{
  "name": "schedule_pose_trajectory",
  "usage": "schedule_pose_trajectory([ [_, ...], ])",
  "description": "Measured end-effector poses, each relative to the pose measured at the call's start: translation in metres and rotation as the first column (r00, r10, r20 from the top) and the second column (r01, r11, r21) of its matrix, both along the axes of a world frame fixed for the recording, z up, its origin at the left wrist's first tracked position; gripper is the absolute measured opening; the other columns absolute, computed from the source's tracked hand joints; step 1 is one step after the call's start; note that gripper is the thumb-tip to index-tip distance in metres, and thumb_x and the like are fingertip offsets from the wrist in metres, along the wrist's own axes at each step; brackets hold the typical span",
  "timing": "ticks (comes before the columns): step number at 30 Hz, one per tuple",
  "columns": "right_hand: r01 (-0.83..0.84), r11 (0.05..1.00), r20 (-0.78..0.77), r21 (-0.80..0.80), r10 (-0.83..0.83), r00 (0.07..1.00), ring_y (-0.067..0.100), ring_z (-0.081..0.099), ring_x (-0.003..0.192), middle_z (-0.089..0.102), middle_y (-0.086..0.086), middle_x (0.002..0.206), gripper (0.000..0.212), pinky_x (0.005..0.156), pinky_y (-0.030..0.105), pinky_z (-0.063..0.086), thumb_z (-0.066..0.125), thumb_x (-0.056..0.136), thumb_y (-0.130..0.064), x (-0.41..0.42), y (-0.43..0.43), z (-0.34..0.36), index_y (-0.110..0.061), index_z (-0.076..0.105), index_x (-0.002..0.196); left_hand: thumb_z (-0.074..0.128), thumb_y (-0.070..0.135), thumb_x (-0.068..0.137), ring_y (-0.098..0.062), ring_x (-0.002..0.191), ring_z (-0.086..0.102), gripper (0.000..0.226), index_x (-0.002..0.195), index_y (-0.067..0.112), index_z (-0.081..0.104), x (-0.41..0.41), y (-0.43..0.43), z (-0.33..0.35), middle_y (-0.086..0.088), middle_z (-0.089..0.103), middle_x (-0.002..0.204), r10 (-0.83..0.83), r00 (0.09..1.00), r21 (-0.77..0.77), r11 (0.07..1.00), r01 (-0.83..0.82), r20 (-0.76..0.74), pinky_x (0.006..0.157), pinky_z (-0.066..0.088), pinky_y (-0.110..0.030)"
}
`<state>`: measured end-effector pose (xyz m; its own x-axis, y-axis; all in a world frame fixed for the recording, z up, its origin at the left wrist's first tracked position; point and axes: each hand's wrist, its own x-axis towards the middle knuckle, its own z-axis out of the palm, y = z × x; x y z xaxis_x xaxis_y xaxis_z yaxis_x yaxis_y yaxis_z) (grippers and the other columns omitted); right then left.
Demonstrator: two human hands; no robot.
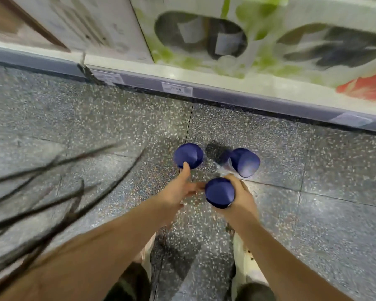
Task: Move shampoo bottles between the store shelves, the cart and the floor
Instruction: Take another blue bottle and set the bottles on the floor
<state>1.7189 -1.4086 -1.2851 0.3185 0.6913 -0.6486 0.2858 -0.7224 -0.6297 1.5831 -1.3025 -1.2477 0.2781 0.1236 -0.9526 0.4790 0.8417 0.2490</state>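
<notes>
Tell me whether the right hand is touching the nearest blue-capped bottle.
Touching. The head view shows the right hand with its fingers curled round the nearest blue-capped bottle just below the cap, with no gap between them.

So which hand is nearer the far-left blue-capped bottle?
Left. The left hand touches the far-left bottle with its thumb; the right hand sits closer to the camera, gripping the nearest bottle.

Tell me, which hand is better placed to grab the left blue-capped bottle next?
Left. The left hand is free, its thumb touching the left bottle; the right hand grips the nearest bottle.
</notes>
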Motion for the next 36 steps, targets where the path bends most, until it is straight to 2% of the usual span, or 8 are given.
schedule_pose_trajectory([
  [5,0.025,0.999,0.019,-0.040,-0.024,1.000,0.024,0.055,0.113,0.053,-0.002,0.132,0.073,0.087,0.040,0.049,0.080,0.069,-0.028,0.004,0.006,-0.032,-0.032,0.043,0.132,0.016,0.075,0.087,-0.015,0.136,0.033,0.041,0.103,0.058,0.049,0.011,0.007,-0.017,0.009,0.056,0.134,0.019,0.998,0.062,0.998,-0.023,0.056,0.106,0.012,-0.041],
  [8,0.013,0.999,0.051,-0.047,-0.010,0.999,0.024,0.056,0.112,0.052,-0.002,0.132,0.076,0.085,0.042,0.050,0.079,0.070,-0.033,0.001,0.005,-0.035,-0.038,0.038,0.134,0.020,0.078,0.081,-0.004,0.127,0.027,0.074,0.139,0.039,0.042,0.005,0.005,-0.025,0.015,0.050,0.137,0.018,0.996,0.025,0.999,-0.021,0.087,0.102,0.010,-0.038],
  [13,-0.086,0.995,0.092,-0.051,0.090,0.992,0.027,0.054,0.114,0.050,0.000,0.134,0.087,0.086,0.044,0.049,0.083,0.067,-0.026,0.002,0.003,-0.027,-0.032,0.033,0.138,0.022,0.080,0.080,-0.007,0.139,0.018,0.078,0.142,0.036,0.039,0.000,0.004,-0.017,0.019,0.043,0.142,-0.047,0.994,-0.020,0.999,0.050,0.100,0.115,-0.006,-0.050],
  [17,-0.165,0.978,0.096,-0.128,0.177,0.979,0.023,0.050,0.122,0.044,-0.003,0.140,0.098,0.091,0.033,0.045,0.081,0.067,-0.009,0.011,-0.003,0.004,-0.032,0.026,0.144,0.035,0.085,0.067,-0.017,0.146,0.012,0.095,0.148,0.038,0.027,-0.003,0.001,0.013,0.015,0.040,0.148,-0.076,0.993,-0.014,0.997,0.077,0.093,0.114,-0.004,-0.053],
  [26,-0.161,0.971,0.098,-0.177,0.181,0.979,0.020,0.053,0.113,0.049,-0.002,0.129,0.076,0.083,0.026,0.044,0.075,0.076,-0.015,0.030,0.007,0.180,-0.029,0.034,0.138,0.043,0.076,0.076,-0.009,0.129,0.042,0.071,0.125,0.027,0.060,-0.004,0.019,0.175,0.015,0.057,0.131,-0.186,0.982,0.126,0.976,0.179,0.043,0.108,0.020,-0.045],
  [30,-0.180,0.978,0.122,-0.104,0.192,0.974,0.022,0.057,0.110,0.050,0.002,0.125,0.062,0.083,0.024,0.043,0.069,0.081,-0.010,0.044,0.027,0.285,-0.019,0.041,0.135,0.053,0.038,0.092,-0.022,0.104,0.058,0.047,0.132,0.013,0.051,0.017,0.047,0.278,-0.011,0.061,0.125,-0.174,0.981,0.229,0.962,0.152,0.080,0.085,0.046,-0.034],
  [33,-0.162,0.987,0.109,-0.023,0.163,0.981,0.029,0.055,0.095,0.047,-0.005,0.101,0.046,0.070,0.027,0.039,0.063,0.082,-0.005,0.050,0.038,0.366,-0.008,0.050,0.126,0.057,0.049,0.083,-0.022,0.082,0.063,0.045,0.112,0.015,0.064,0.021,0.064,0.359,-0.010,0.067,0.102,-0.201,0.976,0.310,0.936,0.166,0.083,0.083,0.046,-0.039],
  [36,-0.190,0.978,0.175,0.083,0.174,0.969,0.012,0.052,0.085,0.055,-0.002,0.113,0.056,0.070,0.024,0.041,0.070,0.076,-0.014,0.061,0.051,0.452,-0.019,0.051,0.128,0.064,0.051,0.072,-0.021,0.074,0.063,0.050,0.106,0.014,0.065,0.028,0.080,0.449,-0.011,0.066,0.097,-0.202,0.962,0.386,0.915,0.119,0.182,0.066,0.051,-0.030],
])
